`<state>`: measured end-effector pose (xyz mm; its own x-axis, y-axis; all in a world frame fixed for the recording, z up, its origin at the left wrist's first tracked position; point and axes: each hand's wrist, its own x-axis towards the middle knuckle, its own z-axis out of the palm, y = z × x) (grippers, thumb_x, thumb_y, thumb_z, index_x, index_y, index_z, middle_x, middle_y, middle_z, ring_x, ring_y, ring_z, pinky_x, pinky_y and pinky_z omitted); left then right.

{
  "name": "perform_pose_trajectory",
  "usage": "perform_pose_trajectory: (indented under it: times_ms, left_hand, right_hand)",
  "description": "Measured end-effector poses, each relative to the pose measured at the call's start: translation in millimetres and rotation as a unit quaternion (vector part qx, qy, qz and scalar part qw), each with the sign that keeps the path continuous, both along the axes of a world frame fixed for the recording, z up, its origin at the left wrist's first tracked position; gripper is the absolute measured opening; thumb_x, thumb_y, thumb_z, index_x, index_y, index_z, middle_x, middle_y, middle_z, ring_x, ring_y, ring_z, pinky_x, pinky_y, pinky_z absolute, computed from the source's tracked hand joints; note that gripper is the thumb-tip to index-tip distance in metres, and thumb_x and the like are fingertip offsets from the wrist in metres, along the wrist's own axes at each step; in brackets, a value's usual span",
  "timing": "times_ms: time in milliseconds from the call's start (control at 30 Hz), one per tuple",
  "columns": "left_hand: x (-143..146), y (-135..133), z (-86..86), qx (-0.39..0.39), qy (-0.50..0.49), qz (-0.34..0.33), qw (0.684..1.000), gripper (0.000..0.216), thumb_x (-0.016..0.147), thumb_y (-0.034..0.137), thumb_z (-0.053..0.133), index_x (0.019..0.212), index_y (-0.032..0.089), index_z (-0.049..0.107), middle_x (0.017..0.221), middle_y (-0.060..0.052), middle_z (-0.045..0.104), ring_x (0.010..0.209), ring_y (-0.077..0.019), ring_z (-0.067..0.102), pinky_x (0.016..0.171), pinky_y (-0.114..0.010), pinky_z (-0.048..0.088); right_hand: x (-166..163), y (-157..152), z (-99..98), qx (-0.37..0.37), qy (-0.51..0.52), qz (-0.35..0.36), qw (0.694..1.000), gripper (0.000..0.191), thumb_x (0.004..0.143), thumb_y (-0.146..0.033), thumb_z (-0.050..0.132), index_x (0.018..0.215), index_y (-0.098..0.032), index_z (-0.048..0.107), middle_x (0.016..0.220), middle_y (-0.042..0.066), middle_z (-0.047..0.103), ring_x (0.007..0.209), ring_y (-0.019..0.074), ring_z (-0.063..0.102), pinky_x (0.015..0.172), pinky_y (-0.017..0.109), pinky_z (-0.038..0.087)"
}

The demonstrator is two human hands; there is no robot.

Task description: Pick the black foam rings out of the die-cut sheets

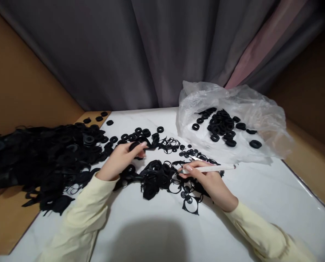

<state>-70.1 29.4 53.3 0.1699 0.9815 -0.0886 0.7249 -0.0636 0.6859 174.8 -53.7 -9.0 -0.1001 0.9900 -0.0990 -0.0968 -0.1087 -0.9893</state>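
My left hand point(121, 160) is closed on a black rubber piece point(136, 146), pinched between thumb and fingertips above the white table point(260, 196). My right hand point(206, 180) grips a thin white pen-like tool point(214, 168), its tip pointing left into a tangle of black rubber scrap and rings point(157, 178) lying between both hands. Both sleeves are pale yellow.
A big heap of black rubber offcuts point(42, 156) covers the left side, spilling onto a brown board point(4, 225). A clear plastic bag point(233, 120) at the back right carries several black rings point(219, 127). Loose rings point(140, 133) lie behind the hands. Grey curtains hang behind.
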Motion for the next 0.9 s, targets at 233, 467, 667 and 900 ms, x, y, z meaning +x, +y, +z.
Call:
perform_pose_trajectory:
  times_ms: [233, 467, 667, 900]
  left_hand:
    - [-83.5, 5.5, -15.5, 0.122, 0.475, 0.11, 0.865, 0.053, 0.092, 0.05, 0.028, 0.095, 0.006, 0.058, 0.096, -0.021, 0.06, 0.089, -0.0341, 0.06, 0.072, -0.037, 0.043]
    - [-106.8, -5.4, -45.4, 0.1, 0.503, 0.06, 0.856, 0.048, 0.089, 0.051, 0.038, 0.1, 0.009, 0.057, 0.104, -0.02, 0.058, 0.1, -0.0352, 0.052, 0.083, -0.043, 0.038]
    - [-104.1, -11.5, -52.0, 0.099, 0.482, 0.04, 0.87, 0.045, 0.091, 0.047, 0.035, 0.104, 0.009, 0.057, 0.11, -0.023, 0.055, 0.108, -0.0366, 0.046, 0.09, -0.046, 0.032]
    - [-102.0, -10.2, -35.2, 0.02, 0.405, 0.042, 0.913, 0.046, 0.087, 0.047, 0.039, 0.104, 0.01, 0.06, 0.112, -0.02, 0.059, 0.107, -0.0327, 0.052, 0.09, -0.042, 0.038]
  right_hand:
    - [-0.1, -1.3, -9.4, -0.033, 0.092, -0.001, 0.995, 0.028, 0.078, -0.047, 0.064, 0.082, -0.019, 0.066, 0.099, 0.007, 0.069, 0.091, 0.0228, 0.066, 0.092, 0.038, 0.046]
    - [-3.5, -4.7, -10.0, -0.069, 0.09, 0.006, 0.994, 0.036, 0.07, -0.052, 0.069, 0.081, -0.018, 0.067, 0.099, 0.009, 0.069, 0.092, 0.027, 0.066, 0.094, 0.042, 0.046]
    - [-2.8, -5.8, -9.3, -0.068, 0.076, 0.007, 0.995, 0.035, 0.071, -0.052, 0.068, 0.081, -0.018, 0.068, 0.098, 0.009, 0.07, 0.093, 0.0284, 0.066, 0.097, 0.044, 0.043]
    - [7.5, -3.3, -1.2, -0.04, 0.129, -0.003, 0.991, 0.027, 0.075, -0.046, 0.067, 0.083, -0.021, 0.067, 0.099, 0.007, 0.069, 0.099, 0.0265, 0.064, 0.095, 0.04, 0.047]
